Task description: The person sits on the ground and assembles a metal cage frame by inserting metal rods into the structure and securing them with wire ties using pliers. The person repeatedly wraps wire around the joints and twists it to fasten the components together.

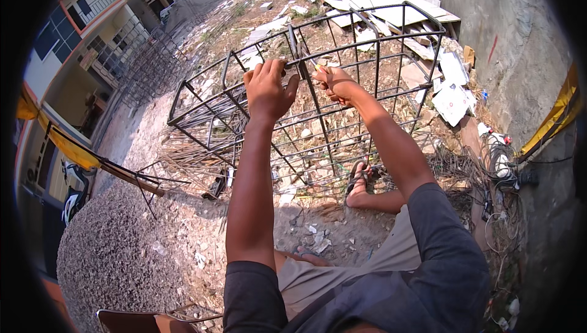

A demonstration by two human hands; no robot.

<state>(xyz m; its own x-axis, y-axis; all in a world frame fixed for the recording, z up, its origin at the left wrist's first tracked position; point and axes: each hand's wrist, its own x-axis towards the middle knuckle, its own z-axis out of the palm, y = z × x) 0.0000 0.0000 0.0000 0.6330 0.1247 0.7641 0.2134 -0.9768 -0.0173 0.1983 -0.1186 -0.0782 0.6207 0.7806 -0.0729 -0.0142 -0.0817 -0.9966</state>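
Observation:
A rebar cage (pixel 377 42) of dark steel bars and bent square stirrups stands before me at working height. My left hand (pixel 269 88) is closed over its near top bar, fingers curled round the steel and thumb apart. Just right of it, my right hand (pixel 337 86) is clenched around a small hand tool (pixel 318 68) with a yellow part and a thin metal shaft. The tool points toward the joint where a stirrup meets the top bar. Its tip and any wire there are too small to make out.
Loose rods (pixel 205 126) lie under the cage's left side. A gravel heap (pixel 116 266) rises at lower left. Broken white boards (pixel 391 6) are piled far right, beside a concrete wall (pixel 520 39). Cables tangle at right (pixel 498 223). Another cage stack (pixel 143 58) stands near the houses.

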